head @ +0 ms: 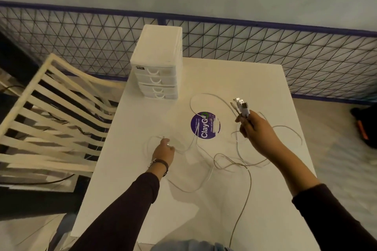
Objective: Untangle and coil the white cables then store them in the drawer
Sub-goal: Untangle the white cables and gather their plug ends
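Note:
Several white cables [224, 164] lie in loose tangled loops across the white table [255, 79]. My right hand [252, 126] is raised above the table's right side and grips a bunch of cable ends, their USB plugs [241, 105] sticking up out of my fist. My left hand [163, 152] is down on the table at the left, fingers curled, pinching one thin cable end near a small loop. A white drawer unit [158, 63] with several shut drawers stands at the table's far left corner.
A round purple sticker [205, 125] marks the table's middle. A cream slatted chair [51, 118] stands close to the table's left edge. A wire mesh fence [265, 51] runs behind the table. One cable hangs over the near edge.

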